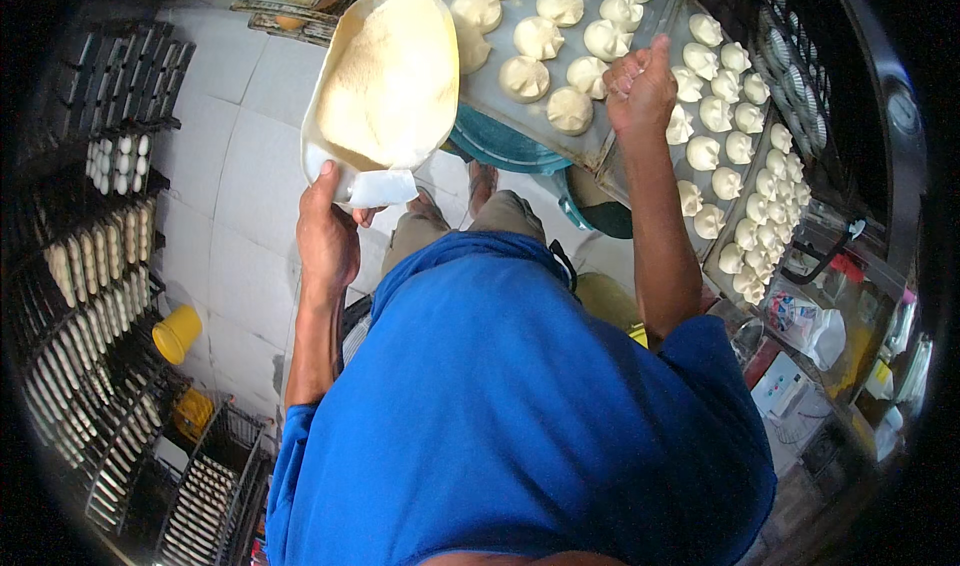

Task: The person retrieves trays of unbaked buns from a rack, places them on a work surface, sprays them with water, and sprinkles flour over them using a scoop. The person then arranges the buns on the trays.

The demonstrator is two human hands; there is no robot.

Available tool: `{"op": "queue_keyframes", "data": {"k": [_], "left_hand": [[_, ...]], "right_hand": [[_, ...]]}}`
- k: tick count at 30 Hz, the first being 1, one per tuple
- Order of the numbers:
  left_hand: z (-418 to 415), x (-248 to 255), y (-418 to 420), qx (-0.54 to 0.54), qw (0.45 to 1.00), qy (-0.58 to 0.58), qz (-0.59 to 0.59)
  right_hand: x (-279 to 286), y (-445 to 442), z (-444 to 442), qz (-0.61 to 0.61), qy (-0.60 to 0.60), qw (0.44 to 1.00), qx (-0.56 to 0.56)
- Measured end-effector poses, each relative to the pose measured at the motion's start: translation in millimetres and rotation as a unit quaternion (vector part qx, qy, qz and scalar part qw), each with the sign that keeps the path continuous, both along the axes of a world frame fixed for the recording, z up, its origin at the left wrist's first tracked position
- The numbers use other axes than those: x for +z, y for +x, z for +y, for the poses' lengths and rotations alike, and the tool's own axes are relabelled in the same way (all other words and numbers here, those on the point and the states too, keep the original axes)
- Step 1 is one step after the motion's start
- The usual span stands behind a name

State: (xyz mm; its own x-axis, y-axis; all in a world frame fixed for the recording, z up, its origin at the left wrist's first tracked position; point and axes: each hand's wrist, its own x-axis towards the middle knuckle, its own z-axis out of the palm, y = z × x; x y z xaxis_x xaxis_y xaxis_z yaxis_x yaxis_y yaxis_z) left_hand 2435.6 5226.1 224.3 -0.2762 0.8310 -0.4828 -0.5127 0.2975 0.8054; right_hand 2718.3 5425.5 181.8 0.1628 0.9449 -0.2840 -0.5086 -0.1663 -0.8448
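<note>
My left hand (330, 224) grips the near end of a white plastic scoop (311, 127) holding a pale tan powder (382, 85). Over the metal baking trays (502, 108) my right hand (643, 89) is raised with its fingers curled together; whether it holds a pinch of powder cannot be told. Beside and below it, rows of pleated dough balls (607, 39) sit on the trays. Some at the near left, such as one dough ball (570, 110), have a tan coating on top, while those on the right-hand trays (709, 254) look pale and plain.
A teal plastic basin (510, 146) stands below the trays. Dark racks with long dough pieces (97, 254) and a tray of white eggs (120, 164) line the left side. A yellow bucket (177, 333) is on the tiled floor (247, 236). Plastic bags (806, 326) lie at the right.
</note>
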Motion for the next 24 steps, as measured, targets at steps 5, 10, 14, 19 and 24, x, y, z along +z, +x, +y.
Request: {"op": "queue_keyframes", "data": {"k": [5, 10, 14, 19, 24], "left_hand": [[2, -3, -1, -0.004, 1.000, 0.006, -0.006], [8, 3, 4, 0.029, 0.999, -0.013, 0.032], [10, 3, 5, 0.040, 0.999, -0.022, 0.031], [15, 7, 11, 0.067, 0.997, -0.022, 0.016], [16, 6, 13, 0.075, 0.997, -0.027, 0.019]], "right_hand": [[-8, 12, 23, -0.015, 0.018, 0.999, -0.032], [-28, 21, 36, -0.027, -0.006, 0.999, -0.023], [-14, 15, 43, -0.047, -0.016, 0.998, -0.031], [-14, 26, 79, -0.025, 0.067, 0.997, -0.035], [-17, 26, 95, -0.041, 0.035, 0.996, -0.066]]}}
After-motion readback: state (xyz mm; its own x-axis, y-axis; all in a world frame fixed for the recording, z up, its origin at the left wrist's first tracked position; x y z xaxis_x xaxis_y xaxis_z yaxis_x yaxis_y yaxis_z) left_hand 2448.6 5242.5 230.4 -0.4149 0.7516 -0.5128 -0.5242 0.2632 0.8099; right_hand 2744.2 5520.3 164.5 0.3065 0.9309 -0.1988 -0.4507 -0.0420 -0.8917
